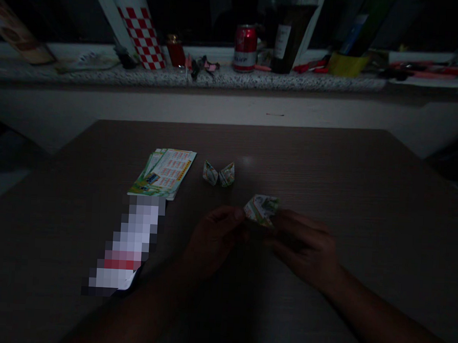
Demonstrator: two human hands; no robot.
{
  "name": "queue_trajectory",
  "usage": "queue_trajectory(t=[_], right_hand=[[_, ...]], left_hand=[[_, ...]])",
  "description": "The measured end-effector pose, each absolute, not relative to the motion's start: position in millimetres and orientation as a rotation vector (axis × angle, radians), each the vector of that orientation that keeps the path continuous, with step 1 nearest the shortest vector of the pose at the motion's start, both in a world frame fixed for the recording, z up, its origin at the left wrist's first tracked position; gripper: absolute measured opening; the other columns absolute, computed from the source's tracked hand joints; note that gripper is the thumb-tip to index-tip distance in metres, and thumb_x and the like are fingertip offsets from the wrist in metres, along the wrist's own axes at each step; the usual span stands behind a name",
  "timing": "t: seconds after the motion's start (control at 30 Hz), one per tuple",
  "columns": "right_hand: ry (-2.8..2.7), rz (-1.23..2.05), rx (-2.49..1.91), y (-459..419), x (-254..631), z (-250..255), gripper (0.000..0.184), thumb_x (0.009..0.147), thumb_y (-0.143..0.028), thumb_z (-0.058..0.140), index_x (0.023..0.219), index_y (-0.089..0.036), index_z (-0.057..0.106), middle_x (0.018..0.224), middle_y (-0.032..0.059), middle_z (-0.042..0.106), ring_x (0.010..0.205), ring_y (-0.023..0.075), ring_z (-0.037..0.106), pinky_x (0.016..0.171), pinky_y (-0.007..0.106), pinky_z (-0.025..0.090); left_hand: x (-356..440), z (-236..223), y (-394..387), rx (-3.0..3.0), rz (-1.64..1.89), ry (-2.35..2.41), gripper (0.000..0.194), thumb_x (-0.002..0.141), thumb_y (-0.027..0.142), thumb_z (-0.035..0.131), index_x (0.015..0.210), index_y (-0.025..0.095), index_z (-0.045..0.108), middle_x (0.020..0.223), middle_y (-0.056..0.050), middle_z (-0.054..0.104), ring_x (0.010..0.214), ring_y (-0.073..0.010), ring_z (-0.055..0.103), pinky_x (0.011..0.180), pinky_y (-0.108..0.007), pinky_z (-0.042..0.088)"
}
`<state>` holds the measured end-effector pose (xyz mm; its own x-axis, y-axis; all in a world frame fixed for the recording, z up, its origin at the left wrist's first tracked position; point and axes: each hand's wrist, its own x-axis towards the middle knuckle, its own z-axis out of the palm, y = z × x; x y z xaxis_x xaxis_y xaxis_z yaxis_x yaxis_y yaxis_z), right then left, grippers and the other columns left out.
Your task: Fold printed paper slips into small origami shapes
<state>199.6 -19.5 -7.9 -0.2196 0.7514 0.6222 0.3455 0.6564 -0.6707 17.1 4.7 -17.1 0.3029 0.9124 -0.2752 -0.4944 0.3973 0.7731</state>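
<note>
Between my two hands is a folded piece of printed paper (261, 209), white and green with orange marks, raised a little above the table. The thumb and fingers of my left hand (220, 232) pinch its left corner. At its right side my right hand (305, 244) grips the edge; some of those fingertips are hidden in shadow. Just beyond stands a small folded paper shape (218, 175) with two pointed wings, made of similar printed paper. Left of it lies a stack of printed calendar sheets (165, 171).
A phone (133, 243) with a lit, pixelated screen lies left of my left arm on the wooden table (329, 166). Along the granite windowsill (211, 79) stand a red can (245, 48), a checkered tube (144, 36), a dark container (291, 39) and a yellow holder (347, 65).
</note>
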Motion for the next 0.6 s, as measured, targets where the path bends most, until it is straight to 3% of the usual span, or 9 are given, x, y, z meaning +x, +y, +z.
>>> queue_trajectory(t=[0.13,0.23,0.33,0.6], right_hand=[[-1.874,0.383,-0.869,-17,203,-3,0.018,0.082,-0.008,0.065,0.097,-0.019,0.069,0.095,0.0090,0.072,0.082,0.0188,0.071,0.070,0.028,0.059],[-1.984,0.332,-0.833,-14,211,0,0.017,0.082,-0.009,0.065,0.097,-0.017,0.069,0.092,0.0100,0.072,0.083,0.0197,0.070,0.073,0.030,0.060],[-2.126,0.379,-0.759,-11,218,3,0.019,0.083,-0.011,0.065,0.100,-0.016,0.069,0.093,0.0104,0.073,0.090,0.0222,0.069,0.078,0.035,0.059],[-2.083,0.483,-0.816,-10,219,3,0.018,0.085,-0.013,0.064,0.100,-0.020,0.071,0.090,0.0063,0.076,0.083,0.0187,0.072,0.073,0.029,0.060]], left_hand=[[9,-13,2,0.956,1.003,0.881,0.022,0.076,0.030,0.073,0.092,0.016,0.067,0.083,-0.003,0.068,0.064,-0.0129,0.061,0.062,-0.026,0.050],[-2,-5,3,1.484,1.101,0.930,0.049,0.080,0.019,0.068,0.126,0.026,0.052,0.114,-0.007,0.064,0.088,-0.0170,0.063,0.077,-0.030,0.052],[-10,3,7,2.010,1.033,0.831,0.034,0.084,0.013,0.060,0.116,0.023,0.060,0.116,-0.008,0.062,0.104,-0.0197,0.059,0.092,-0.033,0.047],[-17,10,14,2.282,0.958,0.847,0.009,0.084,0.016,0.063,0.092,0.018,0.068,0.091,-0.006,0.070,0.084,-0.0155,0.066,0.075,-0.026,0.051]])
